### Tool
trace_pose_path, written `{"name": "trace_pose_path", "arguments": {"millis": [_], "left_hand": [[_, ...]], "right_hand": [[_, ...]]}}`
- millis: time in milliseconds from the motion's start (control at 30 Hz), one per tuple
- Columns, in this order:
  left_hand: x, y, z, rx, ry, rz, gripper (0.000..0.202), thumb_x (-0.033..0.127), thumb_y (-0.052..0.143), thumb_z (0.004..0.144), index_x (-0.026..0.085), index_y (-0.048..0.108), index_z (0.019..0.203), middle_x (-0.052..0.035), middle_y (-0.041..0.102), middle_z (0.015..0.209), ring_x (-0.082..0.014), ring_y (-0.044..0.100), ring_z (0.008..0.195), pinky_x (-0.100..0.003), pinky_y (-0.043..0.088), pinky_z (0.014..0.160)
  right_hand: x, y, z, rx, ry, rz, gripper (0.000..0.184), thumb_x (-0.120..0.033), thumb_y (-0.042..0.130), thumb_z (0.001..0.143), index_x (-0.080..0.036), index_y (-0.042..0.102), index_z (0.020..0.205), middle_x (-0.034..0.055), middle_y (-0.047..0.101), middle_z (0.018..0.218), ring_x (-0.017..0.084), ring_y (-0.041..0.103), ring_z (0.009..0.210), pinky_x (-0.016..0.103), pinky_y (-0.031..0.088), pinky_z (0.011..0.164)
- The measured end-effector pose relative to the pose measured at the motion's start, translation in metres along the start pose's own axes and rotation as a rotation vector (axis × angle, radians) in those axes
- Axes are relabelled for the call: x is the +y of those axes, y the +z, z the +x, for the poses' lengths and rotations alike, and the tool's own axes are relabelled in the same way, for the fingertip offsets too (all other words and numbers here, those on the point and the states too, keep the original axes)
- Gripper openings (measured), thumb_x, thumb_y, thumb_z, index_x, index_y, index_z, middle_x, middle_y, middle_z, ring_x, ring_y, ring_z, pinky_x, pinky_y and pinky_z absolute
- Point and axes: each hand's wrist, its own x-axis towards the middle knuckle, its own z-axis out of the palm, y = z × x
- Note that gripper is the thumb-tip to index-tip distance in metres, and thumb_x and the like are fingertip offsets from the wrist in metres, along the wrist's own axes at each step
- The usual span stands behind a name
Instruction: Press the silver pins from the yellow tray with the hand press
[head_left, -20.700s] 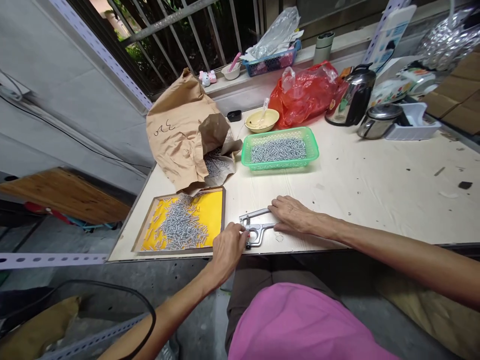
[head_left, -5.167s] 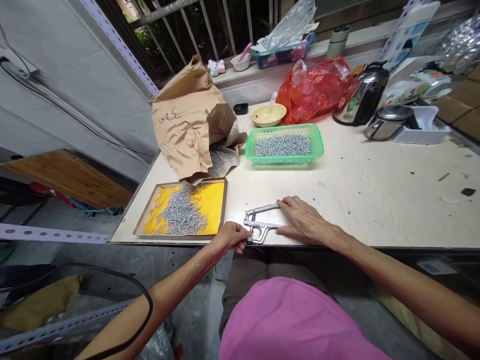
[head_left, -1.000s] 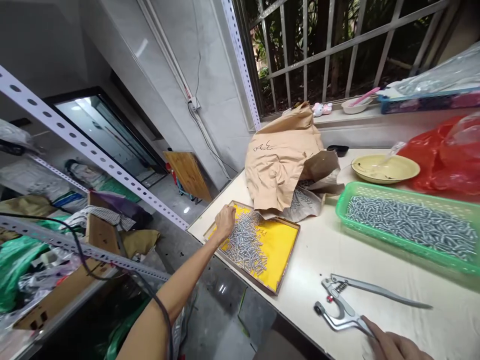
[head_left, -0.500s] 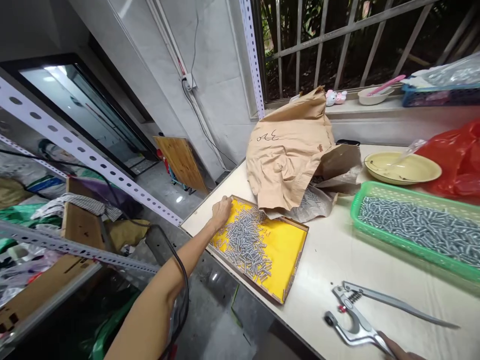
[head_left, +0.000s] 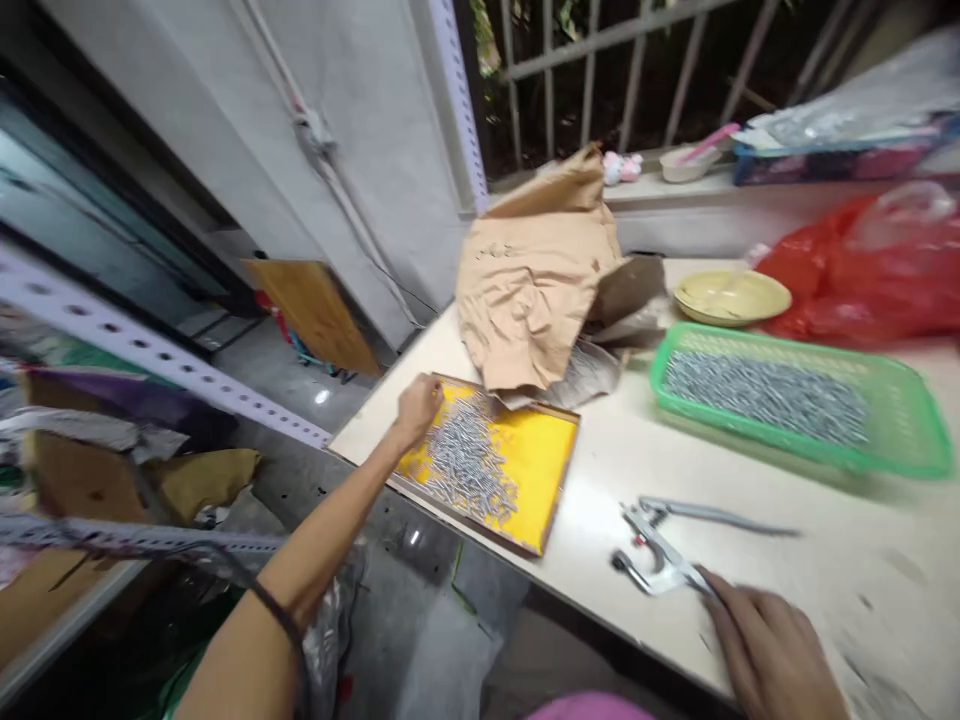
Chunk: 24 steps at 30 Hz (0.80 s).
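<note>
My left hand [head_left: 420, 408] is closed at the far left corner of a shallow yellow-bottomed tray [head_left: 541, 455], fingers bent over its rim. A heap of small metal screw-like pieces [head_left: 469, 450] covers the left part of the tray. At the lower right, my right hand [head_left: 769, 640] is closed around the end of one handle of metal hand-press pliers [head_left: 664, 565]. The pliers rest on the table with their handles spread. Blur hides the fingertips of both hands.
A crumpled brown paper bag [head_left: 525, 290] overlaps the tray's back edge. A green basket [head_left: 765, 445] of similar metal pieces stands to the right on the table [head_left: 600, 610]. Behind it are a yellow bowl [head_left: 731, 300] and a red plastic bag [head_left: 847, 265]. Perforated rack posts [head_left: 150, 345] run at left.
The view has swung right, so the table things sit further left. More of my right hand shows now, on the pliers' handle. My left hand stays at the tray's corner.
</note>
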Motion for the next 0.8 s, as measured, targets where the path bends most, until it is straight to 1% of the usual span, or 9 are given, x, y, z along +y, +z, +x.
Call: {"name": "trace_pose_path", "arguments": {"millis": [33, 100, 167, 233, 300, 367, 500, 633, 800], "left_hand": [[0.012, -0.002, -0.009, 0.03, 0.023, -0.055, 0.025, 0.021, 0.041, 0.086, 0.013, 0.062, 0.096, -0.0108, 0.064, 0.102, -0.0186, 0.06, 0.093, -0.028, 0.045, 0.079], [0.042, -0.006, -0.033, 0.131, 0.008, -0.385, 0.021, 0.027, 0.049, 0.082, 0.014, 0.064, 0.086, -0.0051, 0.066, 0.082, -0.0155, 0.061, 0.077, -0.024, 0.046, 0.069], [0.077, -0.009, -0.067, -0.028, -0.01, -0.722, 0.023, 0.035, 0.054, 0.079, 0.015, 0.065, 0.084, 0.0004, 0.06, 0.063, -0.0112, 0.055, 0.056, -0.021, 0.043, 0.054], [0.112, -0.01, -0.105, -0.261, -0.043, -0.965, 0.026, 0.038, 0.058, 0.077, 0.016, 0.066, 0.088, 0.0028, 0.056, 0.054, -0.0081, 0.048, 0.046, -0.018, 0.038, 0.045], [0.144, -0.006, -0.136, -0.444, -0.057, -1.07, 0.027, 0.036, 0.059, 0.076, 0.015, 0.066, 0.091, 0.0039, 0.053, 0.051, -0.0063, 0.044, 0.04, -0.017, 0.034, 0.039], [0.168, 0.002, -0.154, -0.544, -0.064, -1.101, 0.025, 0.033, 0.061, 0.075, 0.015, 0.066, 0.092, 0.0038, 0.055, 0.054, -0.0051, 0.042, 0.038, -0.016, 0.031, 0.036], [0.195, 0.019, -0.154, -0.621, -0.057, -1.116, 0.019, 0.027, 0.062, 0.074, 0.013, 0.064, 0.085, 0.0024, 0.058, 0.058, -0.0049, 0.044, 0.038, -0.016, 0.03, 0.034], [0.204, 0.024, -0.146, -0.662, -0.034, -1.084, 0.019, 0.03, 0.063, 0.074, 0.012, 0.066, 0.081, 0.0051, 0.049, 0.046, -0.0051, 0.041, 0.038, -0.016, 0.029, 0.036], [0.209, 0.024, -0.146, -0.707, -0.106, -1.048, 0.018, 0.03, 0.064, 0.073, 0.012, 0.064, 0.075, 0.0061, 0.048, 0.045, -0.0042, 0.037, 0.035, -0.018, 0.026, 0.035]], "right_hand": [[-0.008, -0.005, 0.003, -0.024, 0.057, -0.02, 0.036, -0.037, 0.042, 0.093, -0.019, 0.055, 0.122, 0.0096, 0.057, 0.088, 0.022, 0.052, 0.08, 0.037, 0.043, 0.074], [-0.021, -0.013, 0.013, -0.064, 0.129, -0.049, 0.034, -0.033, 0.039, 0.095, -0.018, 0.055, 0.121, 0.0091, 0.055, 0.088, 0.021, 0.049, 0.081, 0.035, 0.042, 0.074], [-0.03, -0.019, 0.022, -0.1, 0.164, -0.078, 0.033, -0.029, 0.038, 0.096, -0.017, 0.056, 0.12, 0.0089, 0.053, 0.087, 0.021, 0.047, 0.081, 0.034, 0.041, 0.074], [-0.034, -0.023, 0.029, -0.152, 0.181, -0.117, 0.033, -0.024, 0.035, 0.096, -0.016, 0.056, 0.121, 0.0089, 0.052, 0.087, 0.02, 0.046, 0.082, 0.033, 0.04, 0.073], [-0.034, -0.027, 0.034, -0.191, 0.184, -0.156, 0.035, -0.021, 0.033, 0.096, -0.017, 0.056, 0.122, 0.009, 0.052, 0.087, 0.02, 0.046, 0.081, 0.032, 0.039, 0.07], [-0.033, -0.029, 0.037, -0.224, 0.177, -0.186, 0.035, -0.02, 0.034, 0.096, -0.018, 0.056, 0.123, 0.0086, 0.052, 0.086, 0.02, 0.047, 0.081, 0.03, 0.038, 0.067], [-0.027, -0.033, 0.043, -0.287, 0.147, -0.218, 0.034, -0.018, 0.036, 0.096, -0.023, 0.058, 0.121, 0.0069, 0.051, 0.085, 0.018, 0.046, 0.08, 0.028, 0.036, 0.065], [-0.025, -0.036, 0.047, -0.311, 0.126, -0.227, 0.036, -0.015, 0.037, 0.094, -0.026, 0.057, 0.122, 0.0057, 0.05, 0.085, 0.018, 0.045, 0.079, 0.028, 0.034, 0.064], [-0.026, -0.036, 0.048, -0.296, 0.131, -0.241, 0.036, -0.011, 0.041, 0.092, -0.025, 0.057, 0.121, 0.0057, 0.05, 0.086, 0.018, 0.043, 0.078, 0.028, 0.032, 0.065]]}}
